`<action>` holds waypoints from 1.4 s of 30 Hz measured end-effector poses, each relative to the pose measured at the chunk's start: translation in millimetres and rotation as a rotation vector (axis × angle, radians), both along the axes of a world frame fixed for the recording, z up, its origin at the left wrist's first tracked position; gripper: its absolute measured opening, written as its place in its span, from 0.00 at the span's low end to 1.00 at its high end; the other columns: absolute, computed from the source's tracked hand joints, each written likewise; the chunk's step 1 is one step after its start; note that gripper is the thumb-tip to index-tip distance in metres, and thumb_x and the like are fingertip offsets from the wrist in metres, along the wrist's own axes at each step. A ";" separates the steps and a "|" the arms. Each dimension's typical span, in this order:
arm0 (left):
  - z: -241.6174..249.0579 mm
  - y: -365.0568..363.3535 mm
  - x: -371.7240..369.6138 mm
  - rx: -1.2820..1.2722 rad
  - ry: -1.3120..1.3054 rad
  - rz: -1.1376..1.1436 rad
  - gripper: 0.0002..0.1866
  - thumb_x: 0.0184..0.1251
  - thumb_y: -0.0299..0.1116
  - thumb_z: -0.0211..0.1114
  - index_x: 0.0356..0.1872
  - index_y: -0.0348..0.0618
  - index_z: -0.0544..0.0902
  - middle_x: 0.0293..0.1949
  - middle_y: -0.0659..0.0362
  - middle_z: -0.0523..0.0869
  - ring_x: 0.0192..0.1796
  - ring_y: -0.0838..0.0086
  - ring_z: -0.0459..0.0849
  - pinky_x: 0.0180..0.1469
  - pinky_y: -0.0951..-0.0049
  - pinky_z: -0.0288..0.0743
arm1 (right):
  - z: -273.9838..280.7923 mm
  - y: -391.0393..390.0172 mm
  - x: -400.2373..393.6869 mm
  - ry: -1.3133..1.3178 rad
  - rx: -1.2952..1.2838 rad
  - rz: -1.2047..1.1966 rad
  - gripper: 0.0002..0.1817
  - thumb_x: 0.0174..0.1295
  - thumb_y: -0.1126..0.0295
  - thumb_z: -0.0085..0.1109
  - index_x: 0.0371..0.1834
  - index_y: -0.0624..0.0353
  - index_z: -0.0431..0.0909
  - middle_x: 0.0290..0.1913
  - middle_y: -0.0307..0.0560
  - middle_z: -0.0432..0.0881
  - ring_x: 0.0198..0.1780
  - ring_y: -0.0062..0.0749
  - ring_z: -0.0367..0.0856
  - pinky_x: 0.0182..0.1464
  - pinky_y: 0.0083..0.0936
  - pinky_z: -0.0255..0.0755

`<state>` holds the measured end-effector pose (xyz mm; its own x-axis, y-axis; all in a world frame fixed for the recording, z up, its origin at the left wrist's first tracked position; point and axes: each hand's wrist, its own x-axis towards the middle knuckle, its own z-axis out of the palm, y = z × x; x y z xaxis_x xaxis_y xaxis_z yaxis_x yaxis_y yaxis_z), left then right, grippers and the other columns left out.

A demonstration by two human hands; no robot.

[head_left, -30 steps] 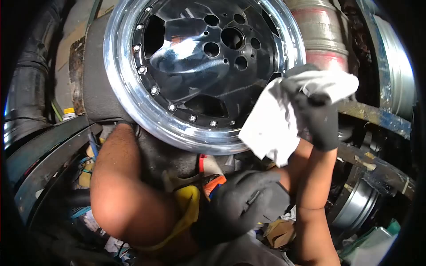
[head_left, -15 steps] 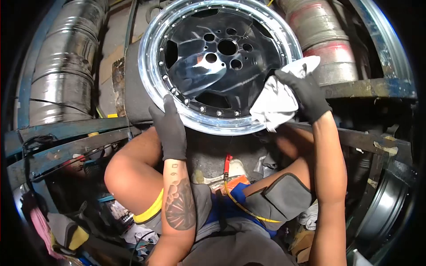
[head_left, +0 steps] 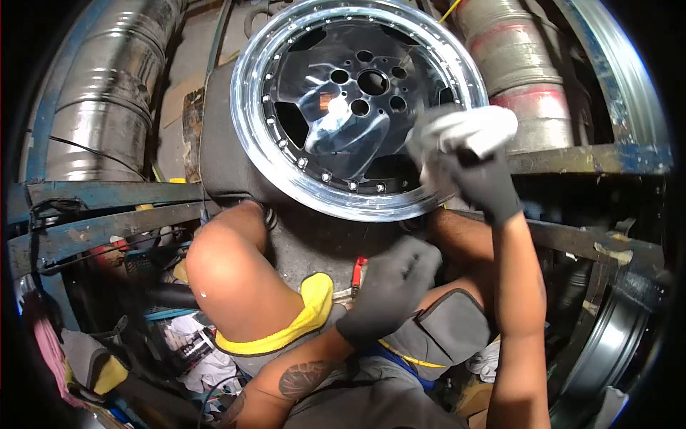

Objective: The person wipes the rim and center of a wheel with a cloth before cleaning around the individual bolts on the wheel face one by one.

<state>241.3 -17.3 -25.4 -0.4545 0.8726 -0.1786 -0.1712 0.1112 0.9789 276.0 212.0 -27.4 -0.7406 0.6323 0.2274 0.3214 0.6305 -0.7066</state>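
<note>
A polished wheel rim with a black face and a bright lip lies tilted in front of me. At its right side, my right hand, in a dark glove, is closed around a bunched white cloth. The cloth is blurred and overlaps the rim's lower right edge; whether it touches cannot be told. My left hand, also gloved, is over my lap below the rim, apart from it. Motion smears its fingers. Close to it is a red-handled air hose nozzle, partly hidden behind the hand.
Metal drums stand on the left, with more red-marked drums on the right. Blue metal frame bars run along both sides. Another wheel rim leans at lower right. A dark padded support is under the rim.
My left hand has come off the rim's lower left edge and moved down and right over my lap. My right hand has lifted and bunched the cloth. The rim has turned slightly.
</note>
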 end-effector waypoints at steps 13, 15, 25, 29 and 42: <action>-23.8 -9.9 -51.1 -0.261 -0.856 0.172 0.15 0.82 0.38 0.56 0.47 0.37 0.84 0.37 0.60 0.85 0.39 0.83 0.80 0.43 0.75 0.75 | -5.1 -44.7 -17.9 -0.365 0.023 0.715 0.23 0.54 0.68 0.70 0.56 0.51 0.88 0.53 0.48 0.87 0.52 0.49 0.86 0.54 0.41 0.81; -24.7 -16.2 -52.4 -0.265 -0.816 0.163 0.13 0.83 0.34 0.53 0.43 0.38 0.83 0.33 0.66 0.82 0.37 0.85 0.76 0.40 0.77 0.71 | -8.6 -49.8 -26.9 -0.324 -0.027 0.627 0.24 0.52 0.68 0.70 0.56 0.51 0.88 0.53 0.47 0.88 0.52 0.50 0.87 0.53 0.43 0.82; -9.5 -20.8 -76.0 -0.404 -0.476 0.076 0.18 0.81 0.41 0.61 0.52 0.32 0.85 0.37 0.44 0.91 0.40 0.60 0.92 0.43 0.65 0.82 | -14.4 -51.6 -36.8 -0.466 -0.077 0.618 0.20 0.56 0.70 0.69 0.54 0.56 0.88 0.53 0.49 0.90 0.51 0.48 0.89 0.54 0.38 0.82; -10.4 -16.8 -73.6 -0.309 -0.579 0.191 0.14 0.81 0.33 0.58 0.38 0.32 0.83 0.23 0.55 0.82 0.26 0.78 0.79 0.32 0.72 0.74 | -13.4 -53.6 -48.6 -0.432 -0.057 0.633 0.21 0.54 0.71 0.70 0.54 0.56 0.87 0.52 0.48 0.89 0.50 0.48 0.88 0.52 0.38 0.82; -3.5 -5.0 -49.9 -0.388 -0.859 0.344 0.10 0.81 0.33 0.60 0.44 0.35 0.83 0.31 0.59 0.80 0.35 0.80 0.78 0.39 0.74 0.72 | -1.8 -47.8 -98.7 -0.511 -0.206 0.669 0.13 0.53 0.75 0.71 0.43 0.58 0.87 0.42 0.46 0.88 0.41 0.45 0.87 0.43 0.33 0.82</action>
<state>191.4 -22.2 -28.9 -0.2544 0.5300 -0.8090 -0.8858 0.2081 0.4148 177.3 164.2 -29.2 -0.9519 0.0193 -0.3058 0.2379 0.6755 -0.6980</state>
